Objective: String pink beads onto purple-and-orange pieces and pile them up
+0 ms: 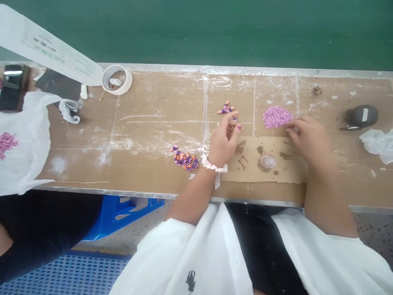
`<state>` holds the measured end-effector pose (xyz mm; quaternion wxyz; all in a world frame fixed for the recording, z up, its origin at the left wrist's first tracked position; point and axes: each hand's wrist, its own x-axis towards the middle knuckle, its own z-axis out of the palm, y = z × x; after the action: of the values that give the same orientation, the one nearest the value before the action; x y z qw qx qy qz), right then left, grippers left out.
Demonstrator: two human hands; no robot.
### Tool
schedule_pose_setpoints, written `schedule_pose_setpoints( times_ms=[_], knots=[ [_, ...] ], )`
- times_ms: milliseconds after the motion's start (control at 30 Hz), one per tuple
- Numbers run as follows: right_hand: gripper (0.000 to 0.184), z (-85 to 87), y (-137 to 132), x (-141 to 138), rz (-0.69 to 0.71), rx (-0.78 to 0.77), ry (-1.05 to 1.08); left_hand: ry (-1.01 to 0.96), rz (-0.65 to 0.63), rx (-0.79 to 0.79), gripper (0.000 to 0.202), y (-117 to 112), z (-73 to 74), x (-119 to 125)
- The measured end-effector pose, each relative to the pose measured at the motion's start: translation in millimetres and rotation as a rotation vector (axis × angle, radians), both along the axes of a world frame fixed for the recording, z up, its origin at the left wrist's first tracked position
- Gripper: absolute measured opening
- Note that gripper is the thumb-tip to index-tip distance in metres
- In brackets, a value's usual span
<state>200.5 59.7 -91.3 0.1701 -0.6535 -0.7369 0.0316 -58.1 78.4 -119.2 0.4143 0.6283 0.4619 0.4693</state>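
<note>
My left hand hovers over the brown bench with its fingers curled in a pinch beside a small cluster of purple-and-orange pieces; what the fingertips hold is too small to name. A larger pile of the same purple-and-orange pieces lies near my left wrist. My right hand rests on the bench, fingers bent, its tips at the edge of a heap of tiny pink beads. A small clear cap or jar sits between my hands on a cardboard sheet.
A roll of tape and a white paper sheet lie at the back left. White plastic bags with pink beads sit far left beside another person's dark sleeve. A grey rounded object and crumpled plastic are at right.
</note>
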Motion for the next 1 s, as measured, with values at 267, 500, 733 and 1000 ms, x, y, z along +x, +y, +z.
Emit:
schedule_pose_setpoints(
  times_ms=[267, 500, 733, 1000],
  knots=[
    [0.008, -20.1, 8, 1, -0.031, -0.018, -0.023, 0.077, -0.057, 0.018, 0.022, -12, 15.1, 7],
    [0.012, 17.9, -12, -30, 0.071, -0.224, 0.703, -0.090, -0.138, 0.070, 0.016, -30, 23.1, 17],
    [0.025, 44.3, -35, -65, 0.135, -0.698, 1.274, -0.033, -0.110, 0.433, 0.008, -40, 24.1, 26],
    [0.024, 43.4, -37, -73, 0.009, -0.737, 1.439, 0.039, -0.025, 0.615, 0.012, -42, 23.2, 27]
  ],
)
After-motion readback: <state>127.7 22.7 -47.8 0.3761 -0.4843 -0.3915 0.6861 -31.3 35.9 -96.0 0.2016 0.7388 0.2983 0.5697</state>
